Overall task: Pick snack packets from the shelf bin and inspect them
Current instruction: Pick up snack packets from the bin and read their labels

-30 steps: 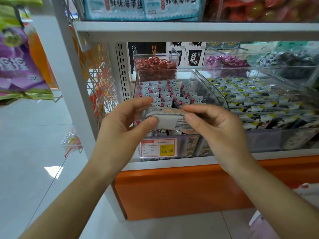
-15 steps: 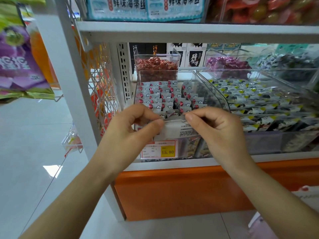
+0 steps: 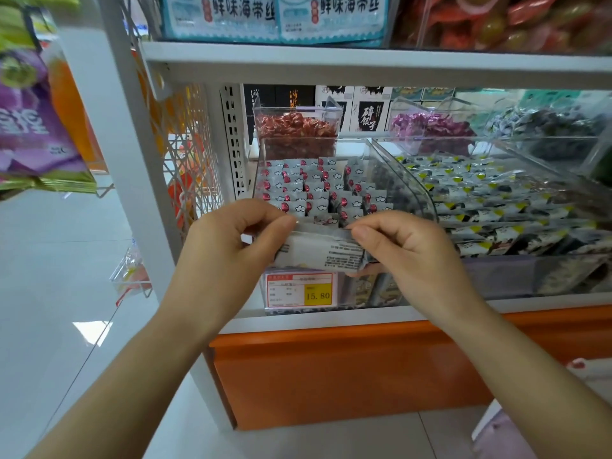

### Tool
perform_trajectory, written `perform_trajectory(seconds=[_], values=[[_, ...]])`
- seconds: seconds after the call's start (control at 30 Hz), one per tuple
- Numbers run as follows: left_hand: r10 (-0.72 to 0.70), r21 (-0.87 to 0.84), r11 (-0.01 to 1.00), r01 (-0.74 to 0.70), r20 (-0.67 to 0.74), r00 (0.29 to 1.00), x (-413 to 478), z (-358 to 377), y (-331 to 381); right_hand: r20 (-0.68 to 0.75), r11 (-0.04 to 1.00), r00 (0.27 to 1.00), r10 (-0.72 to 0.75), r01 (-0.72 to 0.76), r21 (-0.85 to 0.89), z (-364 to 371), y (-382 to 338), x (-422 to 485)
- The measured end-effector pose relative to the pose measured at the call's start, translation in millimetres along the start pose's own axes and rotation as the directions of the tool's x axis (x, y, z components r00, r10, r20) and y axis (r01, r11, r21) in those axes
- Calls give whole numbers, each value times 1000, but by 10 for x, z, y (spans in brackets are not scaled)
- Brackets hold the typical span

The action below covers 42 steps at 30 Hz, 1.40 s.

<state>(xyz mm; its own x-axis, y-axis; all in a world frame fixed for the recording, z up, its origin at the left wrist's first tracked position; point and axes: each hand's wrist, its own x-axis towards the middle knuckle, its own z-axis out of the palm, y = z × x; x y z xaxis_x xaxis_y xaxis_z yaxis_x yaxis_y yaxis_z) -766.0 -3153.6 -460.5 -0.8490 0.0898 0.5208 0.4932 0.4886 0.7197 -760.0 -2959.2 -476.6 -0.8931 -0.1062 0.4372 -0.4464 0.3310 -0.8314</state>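
Two bare hands held up in front of a shop shelf [image 3: 364,61], sharing one snack packet [image 3: 319,251] between them. Left hand [image 3: 228,253] pinching the packet's left end, thumb on the near side and forefinger curled over the top edge; grip narrow, closed on the packet. Right hand [image 3: 410,253] pinching the right end the same way, thumb tip pressed at the top corner, grip likewise closed on the packet. Packet white, back face toward the camera with small dark print (too small to read), held level just in front of the clear bin [image 3: 390,180] and above a price tag [image 3: 299,289] reading 15.80. Inside the bin, rows of small grey packets with red dots [image 3: 311,187], standing on edge. Just to the right, a second clear bin [image 3: 563,270] full of packets marked in black, white and yellow. Behind, smaller tubs of red sweets [image 3: 296,127] and purple sweets [image 3: 430,127]. Below the shelf, an orange base panel [image 3: 347,376]; pale tiled floor [image 3: 49,293] at left.
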Motion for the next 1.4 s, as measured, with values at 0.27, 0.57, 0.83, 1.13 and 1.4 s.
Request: perform_trajectory(seconds=[0.27,0.57,0.83,1.13,1.4], values=[[-1,24,1000,0,63,998,-5,14,-30,-133,981,990,50,-23,194,-10,10,47],[106,421,901,-105,20,994,91,-26,-224,-257,990,965,50,-15,140,86,10,301],[9,659,728,-190,268,963,13,-17,-409,-142,960,989,-36,-5,-281,294,46,830],[34,479,870,-119,183,983,46,-64,-414,280,785,959,33,148,-601,682,73,1028],[-16,445,892,-82,213,977,54,-82,-460,203,877,979,1,96,-472,534,60,1201]])
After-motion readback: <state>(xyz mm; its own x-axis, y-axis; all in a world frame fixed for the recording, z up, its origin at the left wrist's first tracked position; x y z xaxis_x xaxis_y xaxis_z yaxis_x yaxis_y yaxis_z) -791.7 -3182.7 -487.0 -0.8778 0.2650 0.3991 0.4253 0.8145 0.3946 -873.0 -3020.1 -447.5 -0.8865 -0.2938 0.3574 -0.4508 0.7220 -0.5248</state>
